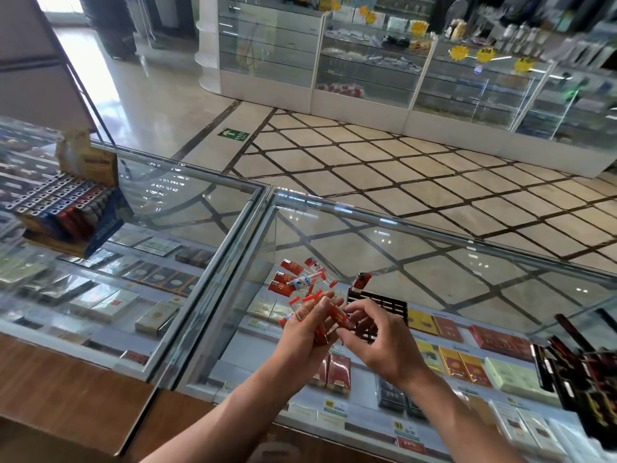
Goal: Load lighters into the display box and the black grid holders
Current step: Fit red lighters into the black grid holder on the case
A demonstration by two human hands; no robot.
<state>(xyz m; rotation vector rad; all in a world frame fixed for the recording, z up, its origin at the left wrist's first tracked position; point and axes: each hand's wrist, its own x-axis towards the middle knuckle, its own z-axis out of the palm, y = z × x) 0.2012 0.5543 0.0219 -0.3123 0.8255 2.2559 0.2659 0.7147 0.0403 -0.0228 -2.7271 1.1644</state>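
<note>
Head view: left hand (pixel 300 334) grips fanned lighters (pixel 302 307).

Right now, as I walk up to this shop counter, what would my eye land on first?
First, the two hands in the middle: the left hand grips a bunch of lighters while the right hand pinches one red lighter. Just beyond them, loose lighters lie scattered on the glass counter beside a black grid holder. At far left stands a display box packed with lighters.
</note>
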